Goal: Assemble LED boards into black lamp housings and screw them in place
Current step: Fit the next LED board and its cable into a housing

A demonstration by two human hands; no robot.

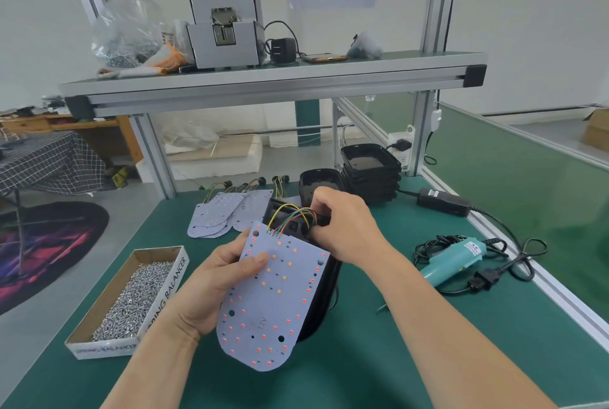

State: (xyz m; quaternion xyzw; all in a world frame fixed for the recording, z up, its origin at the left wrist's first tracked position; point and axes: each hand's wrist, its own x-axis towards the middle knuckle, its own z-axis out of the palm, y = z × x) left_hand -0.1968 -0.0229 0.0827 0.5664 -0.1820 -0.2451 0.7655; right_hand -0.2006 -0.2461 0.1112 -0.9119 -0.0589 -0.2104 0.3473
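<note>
Noted board point(273, 296) tilted over housing point(324, 290), both held above mat point(395, 359); pinched by left hand point(211, 283), thumb pressed on face; right hand point(342, 227) curled round wires point(293, 215) at housing's top edge; risked trapped or torn wires if seated hastily.

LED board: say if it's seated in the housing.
Not yet: left hand holds LED board tilted over black housing; right hand pinches its wires.
</note>
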